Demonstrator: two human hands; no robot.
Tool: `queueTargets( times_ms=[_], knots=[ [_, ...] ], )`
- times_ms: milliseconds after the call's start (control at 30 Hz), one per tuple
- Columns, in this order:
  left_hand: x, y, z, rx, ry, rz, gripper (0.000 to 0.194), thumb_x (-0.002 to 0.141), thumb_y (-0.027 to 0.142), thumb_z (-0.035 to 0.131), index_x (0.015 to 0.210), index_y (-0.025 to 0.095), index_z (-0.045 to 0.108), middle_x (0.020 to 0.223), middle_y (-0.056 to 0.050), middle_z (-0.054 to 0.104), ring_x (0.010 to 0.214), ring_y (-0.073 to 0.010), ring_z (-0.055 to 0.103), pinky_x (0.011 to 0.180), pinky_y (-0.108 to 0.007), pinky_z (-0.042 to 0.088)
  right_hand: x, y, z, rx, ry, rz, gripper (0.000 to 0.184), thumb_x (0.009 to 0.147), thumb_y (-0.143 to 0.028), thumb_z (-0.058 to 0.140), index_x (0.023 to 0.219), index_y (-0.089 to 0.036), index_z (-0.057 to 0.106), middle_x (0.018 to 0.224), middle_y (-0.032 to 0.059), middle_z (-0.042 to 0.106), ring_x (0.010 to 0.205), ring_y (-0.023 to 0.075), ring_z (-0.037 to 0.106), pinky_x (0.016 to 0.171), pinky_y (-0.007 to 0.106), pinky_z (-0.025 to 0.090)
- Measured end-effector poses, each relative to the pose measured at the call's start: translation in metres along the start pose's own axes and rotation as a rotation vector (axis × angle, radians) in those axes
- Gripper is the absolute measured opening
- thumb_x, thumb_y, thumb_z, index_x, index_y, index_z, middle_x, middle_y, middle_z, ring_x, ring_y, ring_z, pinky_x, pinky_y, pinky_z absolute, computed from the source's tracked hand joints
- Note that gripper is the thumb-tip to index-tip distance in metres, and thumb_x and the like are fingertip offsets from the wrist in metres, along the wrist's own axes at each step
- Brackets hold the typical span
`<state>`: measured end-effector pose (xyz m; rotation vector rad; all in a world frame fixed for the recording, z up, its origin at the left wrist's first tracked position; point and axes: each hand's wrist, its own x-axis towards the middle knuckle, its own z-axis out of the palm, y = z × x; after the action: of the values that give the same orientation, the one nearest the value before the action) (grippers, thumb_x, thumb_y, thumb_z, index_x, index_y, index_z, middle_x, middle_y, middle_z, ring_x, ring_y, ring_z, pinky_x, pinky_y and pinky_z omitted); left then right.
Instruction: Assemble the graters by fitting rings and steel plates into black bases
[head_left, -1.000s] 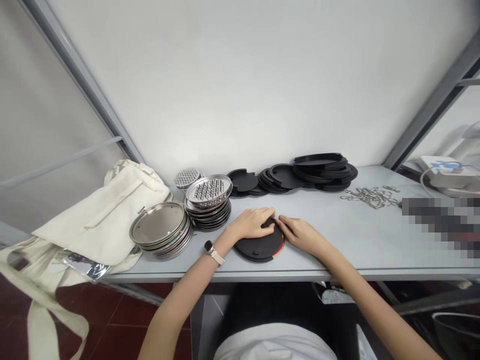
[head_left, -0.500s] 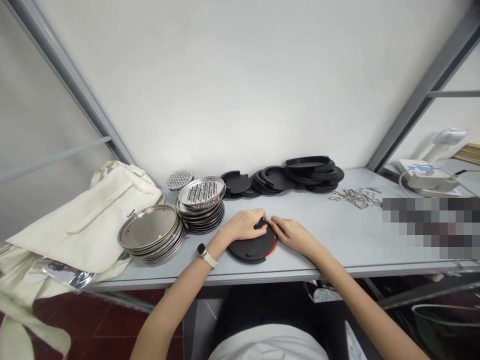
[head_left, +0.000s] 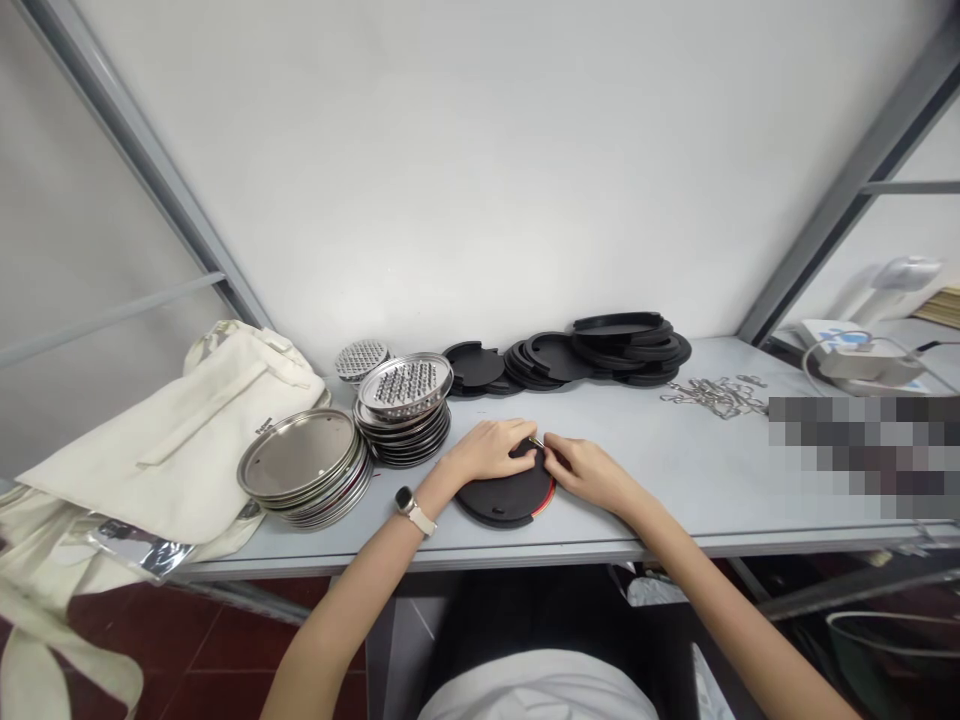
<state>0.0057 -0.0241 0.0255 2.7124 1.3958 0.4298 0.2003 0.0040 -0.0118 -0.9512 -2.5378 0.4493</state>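
Note:
A black round disc (head_left: 504, 496) with a red and yellow edge lies on the grey table (head_left: 697, 480) near its front edge. My left hand (head_left: 491, 449) rests on the disc's far side with its fingers curled down onto it. My right hand (head_left: 585, 467) touches the disc's right rim and pinches a small metal piece (head_left: 535, 440) at the top edge, fingertip to fingertip with the left hand. A watch sits on my left wrist.
Left of the disc stand a stack of steel plates (head_left: 306, 466) and a stack topped by a perforated steel disc (head_left: 405, 386). More black discs (head_left: 592, 352) lie along the wall, metal clips (head_left: 714, 394) to the right, a cream bag (head_left: 180, 440) at far left.
The camera has shifted slightly. My hands stay on the disc; the fingertips have closed together on the small metal piece at its top edge.

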Motion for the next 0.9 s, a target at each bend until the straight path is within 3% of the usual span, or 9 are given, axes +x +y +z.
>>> queueTargets(
  times_ms=[300,667,900],
  knots=[
    [0.0001,-0.0019,0.0031,0.035,-0.011,-0.026,0.017,0.088,0.036,0.047,0.094,0.020,0.050,0.087,-0.002,0.061,0.070,-0.0176,0.057,0.061,-0.027,0.035,0.0006,-0.0011,0.0005,0.013,0.018,0.005,0.017,0.091,-0.023,0.035,0.075,-0.021,0.041,0.060,-0.0022,0.051,0.050,0.0116,0.044,0.053,0.023,0.028],
    [-0.0008,0.0029,-0.0031,0.063,0.000,-0.009,0.014,0.089,0.032,0.046,0.087,0.019,0.051,0.083,-0.002,0.060,0.067,-0.0154,0.054,0.057,-0.027,0.032,0.0002,0.0033,0.0028,-0.034,0.002,-0.013,0.019,0.093,-0.024,0.031,0.078,-0.021,0.043,0.064,-0.0002,0.054,0.055,0.0137,0.049,0.056,0.024,0.031],
    [-0.0005,0.0004,0.0004,0.071,-0.008,-0.041,0.017,0.088,0.034,0.046,0.094,0.019,0.052,0.086,-0.003,0.062,0.070,-0.0179,0.057,0.062,-0.027,0.036,0.0010,0.0053,0.0038,-0.047,-0.015,-0.007,0.021,0.095,-0.024,0.028,0.082,-0.021,0.044,0.065,0.0005,0.056,0.056,0.0151,0.052,0.057,0.024,0.032]
  ],
)
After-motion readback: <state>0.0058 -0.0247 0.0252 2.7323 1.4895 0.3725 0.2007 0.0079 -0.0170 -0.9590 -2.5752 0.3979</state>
